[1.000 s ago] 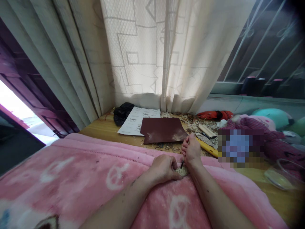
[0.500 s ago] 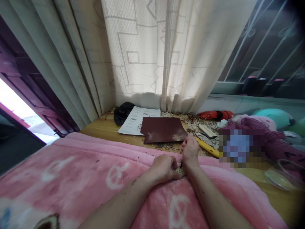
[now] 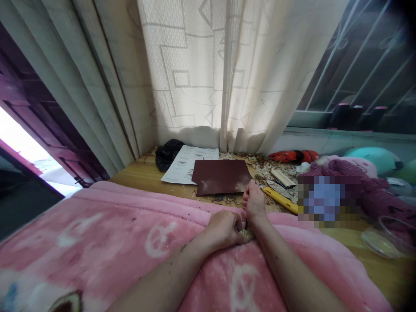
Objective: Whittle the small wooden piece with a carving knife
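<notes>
My left hand (image 3: 224, 227) is closed, its thumb and fingers pinching a small pale piece with a scored-looking surface (image 3: 247, 234) just above the pink blanket. Right beside it, my right hand (image 3: 254, 200) is curled into a fist, wrist close to the piece. A thin dark bit shows between the two hands; what the right fingers hold is hidden. Beyond the fist lies a brown sheet (image 3: 222, 175) with a pale dusty patch at its near right corner. A long yellow thing (image 3: 280, 200) rests on the table just right of my right hand.
The pink blanket (image 3: 107, 234) covers the near side. Behind it, the wooden table (image 3: 136, 175) carries a printed white sheet (image 3: 178, 167), a black plastic bag (image 3: 166, 155), scattered shavings (image 3: 256, 162), a cream block-like object (image 3: 282, 178) and a red-orange item (image 3: 294, 156). Plush toys (image 3: 370, 160) lie right.
My right fist has shifted slightly left and tilted, showing more of the yellow thing's end. My left hand stays in place with the pale piece.
</notes>
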Demonstrator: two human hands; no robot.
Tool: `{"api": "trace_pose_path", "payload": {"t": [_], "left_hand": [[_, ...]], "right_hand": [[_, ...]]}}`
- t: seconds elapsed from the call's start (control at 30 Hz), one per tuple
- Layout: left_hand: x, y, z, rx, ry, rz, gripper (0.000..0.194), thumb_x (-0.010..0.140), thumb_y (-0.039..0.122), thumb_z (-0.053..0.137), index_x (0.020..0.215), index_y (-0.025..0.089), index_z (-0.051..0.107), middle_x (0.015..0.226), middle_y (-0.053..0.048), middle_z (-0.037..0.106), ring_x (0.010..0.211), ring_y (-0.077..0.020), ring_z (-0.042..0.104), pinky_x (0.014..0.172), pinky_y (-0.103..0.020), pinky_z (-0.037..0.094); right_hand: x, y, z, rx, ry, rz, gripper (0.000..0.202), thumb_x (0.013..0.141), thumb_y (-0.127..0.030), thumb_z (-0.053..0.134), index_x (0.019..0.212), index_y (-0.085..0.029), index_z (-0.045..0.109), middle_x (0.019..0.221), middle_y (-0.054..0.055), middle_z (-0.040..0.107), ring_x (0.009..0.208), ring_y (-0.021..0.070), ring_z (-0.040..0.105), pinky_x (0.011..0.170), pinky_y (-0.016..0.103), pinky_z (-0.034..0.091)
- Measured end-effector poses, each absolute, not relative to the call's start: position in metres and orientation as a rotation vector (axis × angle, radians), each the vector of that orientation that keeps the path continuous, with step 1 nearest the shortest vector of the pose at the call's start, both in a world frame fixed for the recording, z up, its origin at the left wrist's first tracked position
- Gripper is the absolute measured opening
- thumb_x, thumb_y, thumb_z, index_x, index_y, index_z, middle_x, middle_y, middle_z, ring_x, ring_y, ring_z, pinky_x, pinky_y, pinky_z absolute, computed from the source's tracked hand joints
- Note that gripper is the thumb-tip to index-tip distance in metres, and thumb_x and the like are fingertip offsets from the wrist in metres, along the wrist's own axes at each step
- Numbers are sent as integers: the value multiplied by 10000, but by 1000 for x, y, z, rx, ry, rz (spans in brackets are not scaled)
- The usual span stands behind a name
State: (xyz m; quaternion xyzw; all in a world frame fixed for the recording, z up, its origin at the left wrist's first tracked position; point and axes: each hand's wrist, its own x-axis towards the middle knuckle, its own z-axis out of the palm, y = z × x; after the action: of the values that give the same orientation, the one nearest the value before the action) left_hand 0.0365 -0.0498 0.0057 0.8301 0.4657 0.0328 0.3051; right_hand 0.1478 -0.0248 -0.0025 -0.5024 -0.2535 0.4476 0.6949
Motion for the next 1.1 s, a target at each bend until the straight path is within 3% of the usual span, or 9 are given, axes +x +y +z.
{"api": "trace_pose_path", "payload": {"t": [0.73,1.1], "left_hand": [[37,-51,5,2230,1194,104,230,541,393,628,684,214,608,646,41,590,578,-117,494,475,-216,242],[35,-54,11,2242,1151,94,250,564,376,608,751,210,613,688,33,604,605,-122,510,490,-206,271]], "right_hand": [[147,-23,0,-1032,-500,1391,331,762,-460,433,591,-200,321,338,-110,235,277,30,108,278,123,69],[155,-23,-3,-787,-507,1644,334,772,-461,458,606,-197,337,376,-112,190,311,35,69,269,118,64]]}}
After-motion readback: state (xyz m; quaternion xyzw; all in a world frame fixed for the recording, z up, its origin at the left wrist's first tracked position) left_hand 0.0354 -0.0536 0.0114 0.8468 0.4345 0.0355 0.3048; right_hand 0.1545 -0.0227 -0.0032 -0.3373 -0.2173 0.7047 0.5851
